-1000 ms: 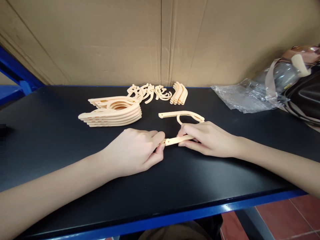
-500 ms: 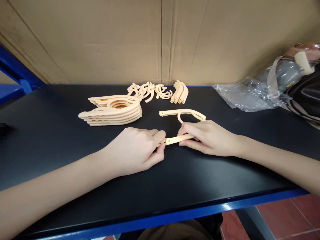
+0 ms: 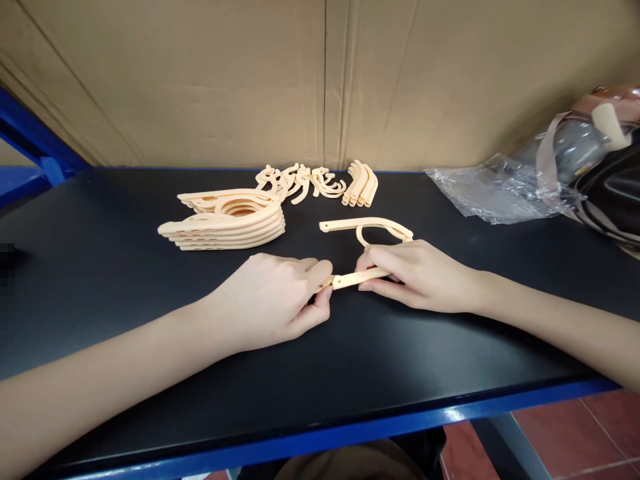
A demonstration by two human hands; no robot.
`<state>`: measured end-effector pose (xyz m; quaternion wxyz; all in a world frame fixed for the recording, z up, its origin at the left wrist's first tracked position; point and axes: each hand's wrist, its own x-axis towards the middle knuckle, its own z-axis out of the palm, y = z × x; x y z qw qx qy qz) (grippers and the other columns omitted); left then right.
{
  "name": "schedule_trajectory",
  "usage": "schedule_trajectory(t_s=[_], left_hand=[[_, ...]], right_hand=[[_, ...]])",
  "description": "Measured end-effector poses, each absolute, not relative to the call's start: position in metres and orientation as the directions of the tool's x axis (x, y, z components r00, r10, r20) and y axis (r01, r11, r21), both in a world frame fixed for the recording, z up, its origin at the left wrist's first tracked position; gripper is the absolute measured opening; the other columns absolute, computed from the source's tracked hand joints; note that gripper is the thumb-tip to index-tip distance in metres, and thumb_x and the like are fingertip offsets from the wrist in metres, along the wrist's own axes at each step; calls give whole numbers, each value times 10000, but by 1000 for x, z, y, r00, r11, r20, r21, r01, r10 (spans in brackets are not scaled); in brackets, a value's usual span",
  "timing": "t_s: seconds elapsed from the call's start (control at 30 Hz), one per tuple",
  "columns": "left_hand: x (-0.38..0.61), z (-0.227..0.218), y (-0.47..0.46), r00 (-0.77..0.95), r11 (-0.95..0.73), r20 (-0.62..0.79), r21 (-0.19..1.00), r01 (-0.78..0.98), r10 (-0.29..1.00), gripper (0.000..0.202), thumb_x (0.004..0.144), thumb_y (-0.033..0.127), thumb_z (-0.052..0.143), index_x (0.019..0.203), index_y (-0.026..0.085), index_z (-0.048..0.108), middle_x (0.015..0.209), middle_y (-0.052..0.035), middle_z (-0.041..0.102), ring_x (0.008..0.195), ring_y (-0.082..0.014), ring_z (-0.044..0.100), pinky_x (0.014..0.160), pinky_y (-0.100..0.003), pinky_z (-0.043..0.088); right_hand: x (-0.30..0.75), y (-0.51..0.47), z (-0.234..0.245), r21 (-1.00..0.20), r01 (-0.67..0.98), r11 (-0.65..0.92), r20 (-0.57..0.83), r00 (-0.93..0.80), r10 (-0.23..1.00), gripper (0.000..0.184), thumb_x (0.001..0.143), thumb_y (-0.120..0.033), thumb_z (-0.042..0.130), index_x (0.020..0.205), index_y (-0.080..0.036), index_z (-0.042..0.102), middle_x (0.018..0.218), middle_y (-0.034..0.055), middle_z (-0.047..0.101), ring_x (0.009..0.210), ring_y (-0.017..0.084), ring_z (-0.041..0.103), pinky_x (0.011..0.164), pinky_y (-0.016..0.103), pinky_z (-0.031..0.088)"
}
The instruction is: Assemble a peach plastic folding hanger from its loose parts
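A peach plastic hanger part (image 3: 357, 278) lies low over the black table (image 3: 100, 280), gripped at both ends. My left hand (image 3: 273, 300) pinches its left end between thumb and fingers. My right hand (image 3: 417, 275) is closed round its right end, hiding that portion. Just behind my right hand a folded hanger piece with a curved hook (image 3: 367, 228) rests on the table.
A stack of peach hangers (image 3: 225, 223) sits behind my left hand. Loose hooks (image 3: 300, 181) and a bundle of curved arms (image 3: 361, 185) lie by the cardboard wall (image 3: 320, 80). Crumpled clear plastic (image 3: 493, 187) and a dark bag (image 3: 607, 187) occupy the right.
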<state>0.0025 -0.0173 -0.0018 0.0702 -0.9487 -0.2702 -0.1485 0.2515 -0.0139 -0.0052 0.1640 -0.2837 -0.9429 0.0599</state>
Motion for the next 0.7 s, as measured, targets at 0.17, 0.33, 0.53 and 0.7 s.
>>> schedule_trajectory(t_s=[0.17,0.33,0.53,0.7], left_hand=[[3,-1,-18,813,-847,313,-47,529,491,204,881,199,352,699,197,443,575,42,514,431,-109,407,451,-269,204],[3,-1,-18,811,-843,314,-53,535,494,200,882,198,362,698,199,441,577,40,519,428,-113,414,448,-271,205],[3,-1,-18,815,-847,318,-61,527,484,198,880,201,362,697,200,437,573,43,511,429,-114,411,446,-270,204],[3,-1,-18,812,-845,318,-54,532,490,210,890,206,350,701,200,440,575,43,507,425,-113,408,445,-268,202]], right_hand=[[253,-15,-5,-199,521,830,267,-786,558,171,1007,-344,430,988,-193,508,840,1,618,666,111,555,565,225,389],[252,-15,-5,-192,512,837,278,-790,547,168,1008,-340,429,993,-190,503,847,5,623,669,114,560,566,226,388],[252,-14,-6,-192,516,835,273,-789,550,164,1006,-341,432,994,-192,499,860,10,631,674,118,569,568,226,386],[251,-14,-7,-180,528,830,266,-786,558,174,1010,-349,418,998,-193,495,868,20,645,664,123,576,559,232,395]])
